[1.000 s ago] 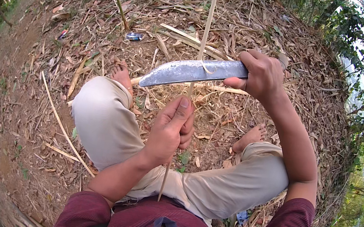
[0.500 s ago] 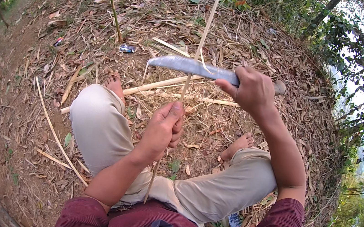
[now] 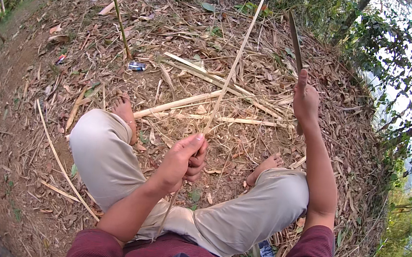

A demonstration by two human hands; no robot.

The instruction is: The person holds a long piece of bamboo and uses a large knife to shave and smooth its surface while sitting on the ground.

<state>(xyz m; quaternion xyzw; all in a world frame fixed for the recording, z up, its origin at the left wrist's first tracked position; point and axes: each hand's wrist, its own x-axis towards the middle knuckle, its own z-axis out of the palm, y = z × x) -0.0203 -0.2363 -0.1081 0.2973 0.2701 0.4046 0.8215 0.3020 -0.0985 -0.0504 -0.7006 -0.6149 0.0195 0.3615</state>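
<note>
Between my knees my left hand [image 3: 184, 161] is closed around a long, thin pale strip [image 3: 238, 60], which looks like split bamboo or cane. The strip slants up and away to the right from my fist, and its lower end runs down to my waist. My right hand [image 3: 306, 101] grips a machete [image 3: 295, 42] by the handle, which my fingers mostly cover. Its long blade points up and away, seen nearly edge-on, to the right of the strip and apart from it. My right thumb lies along the top, towards the blade.
Beyond my bare feet, several pale split pieces [image 3: 178, 102] lie crossed on dry leaves. Another long strip [image 3: 59, 158] lies left of my left knee. A thin green stem [image 3: 118, 13] stands at the far left, near a small blue wrapper [image 3: 136, 66]. Leafy trees border the right.
My right hand has swung the machete off the strip, turning the blade from pointing left across it to pointing up and away. A thin curled shaving at the blade no longer shows.
</note>
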